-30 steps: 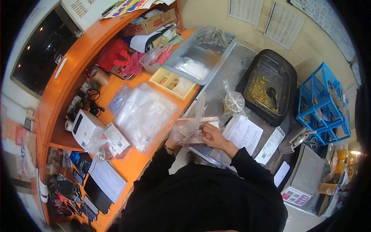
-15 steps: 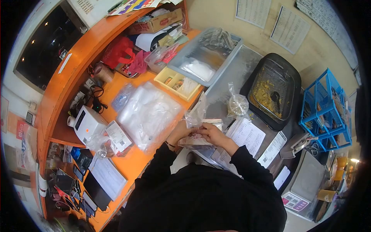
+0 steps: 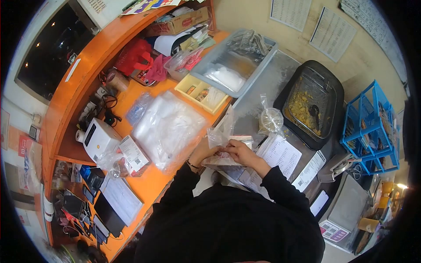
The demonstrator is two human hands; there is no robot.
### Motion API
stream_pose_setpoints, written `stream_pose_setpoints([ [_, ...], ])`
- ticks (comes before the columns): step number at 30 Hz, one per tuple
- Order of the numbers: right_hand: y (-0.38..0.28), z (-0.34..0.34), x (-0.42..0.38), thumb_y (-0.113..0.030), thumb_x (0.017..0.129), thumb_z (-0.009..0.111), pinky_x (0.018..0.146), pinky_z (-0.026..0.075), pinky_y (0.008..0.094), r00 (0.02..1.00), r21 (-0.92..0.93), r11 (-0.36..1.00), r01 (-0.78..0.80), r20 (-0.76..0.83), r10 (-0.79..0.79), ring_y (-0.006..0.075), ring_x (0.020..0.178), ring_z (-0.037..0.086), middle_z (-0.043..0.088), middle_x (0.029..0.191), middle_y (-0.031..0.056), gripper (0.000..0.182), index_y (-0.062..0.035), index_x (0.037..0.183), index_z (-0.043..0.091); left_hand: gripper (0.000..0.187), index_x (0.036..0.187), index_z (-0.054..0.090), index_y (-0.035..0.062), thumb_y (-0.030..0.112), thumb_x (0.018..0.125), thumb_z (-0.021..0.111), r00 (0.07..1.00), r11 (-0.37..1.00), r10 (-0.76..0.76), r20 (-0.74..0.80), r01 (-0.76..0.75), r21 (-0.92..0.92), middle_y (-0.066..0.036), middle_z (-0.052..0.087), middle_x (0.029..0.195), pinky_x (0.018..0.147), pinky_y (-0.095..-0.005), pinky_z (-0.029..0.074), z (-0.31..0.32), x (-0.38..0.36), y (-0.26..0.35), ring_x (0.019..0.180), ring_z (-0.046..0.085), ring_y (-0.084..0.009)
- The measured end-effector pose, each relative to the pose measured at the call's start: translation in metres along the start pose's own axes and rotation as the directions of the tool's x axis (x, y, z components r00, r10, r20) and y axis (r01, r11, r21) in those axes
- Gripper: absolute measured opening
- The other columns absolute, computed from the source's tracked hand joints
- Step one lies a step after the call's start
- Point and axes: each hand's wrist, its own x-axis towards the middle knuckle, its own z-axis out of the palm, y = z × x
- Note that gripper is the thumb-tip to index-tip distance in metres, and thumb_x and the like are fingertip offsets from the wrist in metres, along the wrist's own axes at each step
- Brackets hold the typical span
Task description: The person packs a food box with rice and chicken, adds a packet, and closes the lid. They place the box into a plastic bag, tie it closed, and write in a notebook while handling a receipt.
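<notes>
Both of my hands are close together on a clear plastic bag (image 3: pixel 222 130) at the edge between the orange and the grey counter. My left hand (image 3: pixel 202 151) is closed on the bag's left side. My right hand (image 3: pixel 241 153) pinches it with bent fingers near the middle. The bag's loose end stands up above the hands. Below them shows a flat pack (image 3: pixel 222 163) with a pale side, partly covered by my fingers; its contents are not clear. Just right of my right hand lie handwritten sheets (image 3: pixel 280 154), and beyond them a tied clear bag (image 3: pixel 271 120).
A black tray (image 3: pixel 287 90) with yellow food scraps and a black spoon stands at the right. Flat plastic bags (image 3: pixel 169 127) cover part of the orange counter (image 3: pixel 173 182). A grey tub (image 3: pixel 210 56), yellow divided box (image 3: pixel 193 90), blue rack (image 3: pixel 366 127) and scale (image 3: pixel 346 201) stand around.
My hands stay on the bag in nearly the same place, with only slight finger movement. The view has shifted a little.
</notes>
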Motion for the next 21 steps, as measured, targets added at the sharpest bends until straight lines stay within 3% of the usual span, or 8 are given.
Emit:
stream_pose_setpoints([
  [3, 0.001, 0.0, 0.0, 0.007, 0.064, 0.053, 0.062, 0.043, 0.0334, 1.0, 0.022, 1.0, -0.005, -0.001, 0.005, 0.027, 0.071, 0.052, 0.051, 0.076, 0.0119, 0.032, -0.0051, 0.092, 0.062, 0.02, 0.087, 0.057, -0.0006, 0.007, 0.068, 0.059, 0.999, 0.998, -0.054, -0.002, 0.054, 0.02, -0.008, 0.06, 0.072, 0.057, -0.0283, 0.048, 0.0, -0.002, 0.008, 0.064, 0.059, -0.0163],
  [6, 0.001, 0.003, 0.0, 0.006, 0.065, 0.053, 0.062, 0.044, 0.0334, 1.0, 0.008, 1.0, 0.021, 0.004, -0.021, 0.0273, 0.072, 0.052, 0.051, 0.076, 0.0117, 0.031, -0.0059, 0.092, 0.062, 0.022, 0.091, 0.056, -0.0005, 0.008, 0.071, 0.059, 0.967, 0.961, -0.246, 0.06, 0.252, -0.117, -0.007, 0.06, 0.08, 0.059, -0.0268, 0.047, 0.002, 0.003, 0.0, 0.073, 0.058, -0.0149],
  [11, -0.021, 0.003, 0.007, 0.005, 0.066, 0.053, 0.064, 0.044, 0.0335, 0.996, -0.009, 0.997, 0.082, 0.016, -0.082, 0.0282, 0.072, 0.052, 0.05, 0.076, 0.0109, 0.028, -0.0049, 0.092, 0.06, 0.028, 0.098, 0.054, 0.0005, 0.01, 0.072, 0.06, 0.996, 0.957, -0.085, -0.013, 0.078, -0.279, -0.006, 0.058, 0.089, 0.067, -0.026, 0.045, 0.005, -0.009, 0.007, 0.08, 0.055, -0.0132],
  [14, -0.016, 0.008, -0.002, 0.005, 0.068, 0.054, 0.065, 0.045, 0.0323, 0.999, -0.128, 0.992, 0.014, 0.039, -0.009, 0.0276, 0.073, 0.053, 0.051, 0.078, 0.0113, 0.022, -0.0025, 0.088, 0.058, 0.031, 0.101, 0.054, 0.0011, 0.011, 0.072, 0.06, 0.999, 0.94, 0.033, -0.026, -0.04, -0.339, -0.006, 0.057, 0.093, 0.071, -0.0256, 0.044, 0.008, -0.01, -0.003, 0.084, 0.054, -0.0125],
  [17, -0.014, 0.02, -0.013, 0.006, 0.069, 0.054, 0.064, 0.045, 0.03, 0.922, 0.027, 0.993, -0.114, -0.369, 0.116, 0.0237, 0.072, 0.054, 0.052, 0.079, 0.0106, 0.015, -0.0003, 0.082, 0.056, 0.034, 0.105, 0.053, 0.0017, 0.011, 0.073, 0.06, 0.987, 0.914, 0.16, -0.032, -0.161, -0.372, -0.005, 0.056, 0.097, 0.074, -0.0252, 0.042, 0.011, -0.012, -0.01, 0.088, 0.052, -0.0118],
  [20, -0.014, 0.013, -0.017, 0.004, 0.073, 0.053, 0.064, 0.044, 0.0287, 0.813, 0.289, 0.924, -0.252, -0.454, 0.364, 0.0238, 0.068, 0.054, 0.053, 0.078, 0.0131, 0.009, 0.0018, 0.082, 0.054, 0.037, 0.108, 0.052, 0.0023, 0.012, 0.073, 0.061, 0.955, 0.89, 0.295, 0.026, -0.265, -0.371, -0.005, 0.055, 0.101, 0.078, -0.0248, 0.041, 0.017, -0.016, -0.015, 0.091, 0.051, -0.0112],
  [21, 0.001, 0.021, -0.022, 0.005, 0.073, 0.053, 0.06, 0.042, 0.0273, 0.813, 0.318, 0.899, -0.3, -0.408, 0.415, 0.0209, 0.064, 0.052, 0.052, 0.078, 0.0128, 0.006, 0.0034, 0.078, 0.052, 0.038, 0.109, 0.052, 0.0025, 0.013, 0.073, 0.061, 0.938, 0.887, 0.338, 0.08, -0.289, -0.361, -0.005, 0.055, 0.102, 0.078, -0.0248, 0.041, 0.018, -0.015, -0.017, 0.092, 0.051, -0.0111],
])
